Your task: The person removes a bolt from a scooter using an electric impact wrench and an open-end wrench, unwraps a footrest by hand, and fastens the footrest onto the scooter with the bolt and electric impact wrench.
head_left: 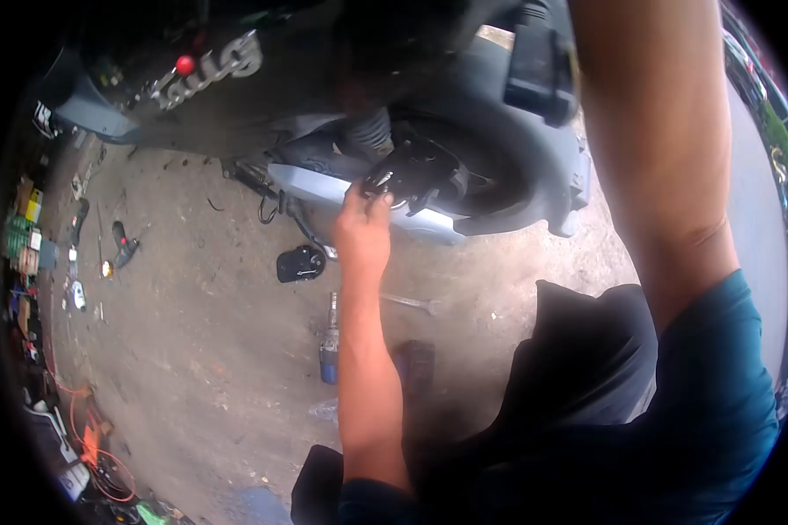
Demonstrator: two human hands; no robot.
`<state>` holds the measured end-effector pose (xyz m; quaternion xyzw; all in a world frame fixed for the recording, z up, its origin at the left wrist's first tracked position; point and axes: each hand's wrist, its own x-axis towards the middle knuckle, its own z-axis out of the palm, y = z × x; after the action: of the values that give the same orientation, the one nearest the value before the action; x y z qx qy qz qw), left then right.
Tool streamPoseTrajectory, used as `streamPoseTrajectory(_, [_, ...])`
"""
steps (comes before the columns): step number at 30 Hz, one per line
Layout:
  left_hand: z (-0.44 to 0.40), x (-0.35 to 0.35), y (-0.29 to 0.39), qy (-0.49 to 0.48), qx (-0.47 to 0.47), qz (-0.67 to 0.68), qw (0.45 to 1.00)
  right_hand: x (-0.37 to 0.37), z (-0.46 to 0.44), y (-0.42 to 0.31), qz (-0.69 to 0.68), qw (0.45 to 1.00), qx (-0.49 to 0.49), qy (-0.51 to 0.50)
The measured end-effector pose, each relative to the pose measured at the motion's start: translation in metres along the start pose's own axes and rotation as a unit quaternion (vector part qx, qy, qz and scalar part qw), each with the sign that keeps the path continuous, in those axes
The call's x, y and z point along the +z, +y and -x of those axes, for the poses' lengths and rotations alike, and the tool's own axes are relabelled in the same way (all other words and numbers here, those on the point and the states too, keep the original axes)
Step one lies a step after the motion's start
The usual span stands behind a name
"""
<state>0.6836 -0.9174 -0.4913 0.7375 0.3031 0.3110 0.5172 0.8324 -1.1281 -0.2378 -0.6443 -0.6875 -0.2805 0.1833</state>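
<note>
My left hand (364, 229) reaches to the side of the scooter wheel, fingers closed at the edge of a black part (429, 168) with a small shiny piece by the fingertips. What exactly they grip is partly hidden. Just behind lies a silver arm (311, 185) along the wheel (499, 179), with a ribbed boot (369, 133) above. My right arm (661, 131) rises past the top edge, so my right hand is out of view. On the ground below sit a black cover (300, 262), a wrench (411, 304) and a blue-ended power tool (329, 359).
The scooter's dark body (263, 105) with raised silver lettering (212, 72) fills the top. At left on the dirt floor lie a drill (124, 245) and other tools. Boxes (33, 206) and an orange cord (92, 442) line the left side.
</note>
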Motion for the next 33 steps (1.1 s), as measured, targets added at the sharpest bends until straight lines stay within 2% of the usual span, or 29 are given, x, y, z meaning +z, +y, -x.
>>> streamPoseTrajectory(2, [0.0,0.002,-0.004,0.008,0.012,0.009,1.0,0.001,0.009,0.0,-0.015,1.0,-0.026,-0.001])
streamPoseTrajectory(7, [0.017,0.01,0.03,0.045,-0.037,0.097,0.994,-0.009,0.042,-0.018,-0.111,0.99,-0.082,0.011])
streamPoseTrajectory(10, [0.018,0.009,0.009,0.059,-0.018,0.116,0.991,-0.001,0.074,-0.049,-0.294,0.953,-0.076,0.001])
streamPoseTrajectory(12, [0.019,0.008,0.024,0.061,-0.056,0.126,0.989,0.031,0.089,-0.064,-0.414,0.91,0.015,-0.017])
streamPoseTrajectory(14, [0.023,0.011,0.026,0.065,-0.072,0.147,0.984,0.08,0.096,-0.071,-0.463,0.87,0.168,-0.015])
streamPoseTrajectory(15, [0.02,0.013,0.011,0.075,-0.03,0.113,0.99,0.105,0.094,-0.07,-0.462,0.853,0.243,-0.011])
streamPoseTrajectory(18, [0.016,0.011,-0.022,0.102,0.073,0.036,0.991,0.156,0.074,-0.065,-0.475,0.805,0.352,0.049])
streamPoseTrajectory(20, [0.018,0.013,-0.03,0.119,0.11,0.024,0.987,0.159,0.072,-0.062,-0.472,0.795,0.376,0.057])
streamPoseTrajectory(24, [0.021,0.018,-0.027,0.128,0.126,0.035,0.983,0.173,0.078,-0.066,-0.446,0.785,0.426,0.061])
streamPoseTrajectory(26, [0.019,0.017,-0.027,0.13,0.155,0.002,0.979,0.177,0.082,-0.071,-0.414,0.842,0.345,0.04])
streamPoseTrajectory(27, [0.017,0.019,-0.026,0.138,0.142,0.044,0.979,0.18,0.083,-0.074,-0.394,0.868,0.3,0.031])
streamPoseTrajectory(28, [0.018,0.022,-0.026,0.142,0.127,0.084,0.978,0.184,0.079,-0.088,-0.401,0.881,0.232,0.099])
streamPoseTrajectory(29, [0.022,0.023,-0.025,0.143,0.109,0.121,0.976,0.186,0.078,-0.098,-0.451,0.852,0.252,0.089])
streamPoseTrajectory(31, [0.022,0.023,-0.024,0.129,0.069,0.162,0.976,0.183,0.073,-0.096,-0.4,0.881,0.247,0.059])
streamPoseTrajectory(33, [0.025,0.022,-0.024,0.129,0.033,0.218,0.967,0.184,0.079,-0.096,-0.413,0.875,0.245,0.057])
